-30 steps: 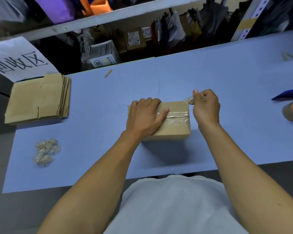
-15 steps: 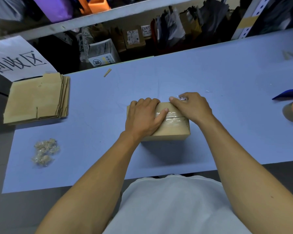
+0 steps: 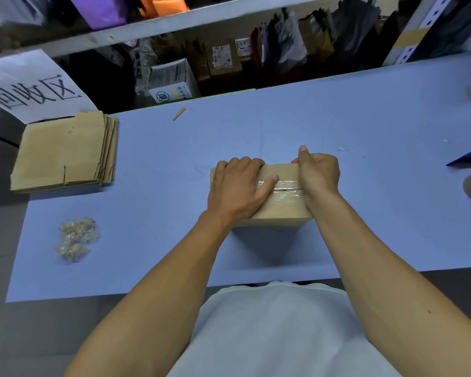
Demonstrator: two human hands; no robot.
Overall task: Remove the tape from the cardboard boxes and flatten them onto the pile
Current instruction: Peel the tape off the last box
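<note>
On the blue worktop (image 3: 337,240) a closed cardboard box (image 3: 279,210) sits just in front of the person, clear tape (image 3: 287,185) running along its top seam. The left hand (image 3: 238,187) lies spread and flat on the box's left half, while the right hand (image 3: 320,174) curls over its right end, fingertips hidden. Further left lie crumpled tape wads (image 3: 75,238), and beyond them the pile of flattened boxes (image 3: 63,153).

The cardboard box (image 3: 279,205) is plain tan, with a glossy clear tape strip (image 3: 286,186) across its top. The tabletop (image 3: 337,118) is pale blue. The pile of flattened boxes (image 3: 63,156) is tan too. Crumpled tape wads (image 3: 75,238) look yellowish-clear. The paper sign (image 3: 30,88) is white with black characters.
</note>
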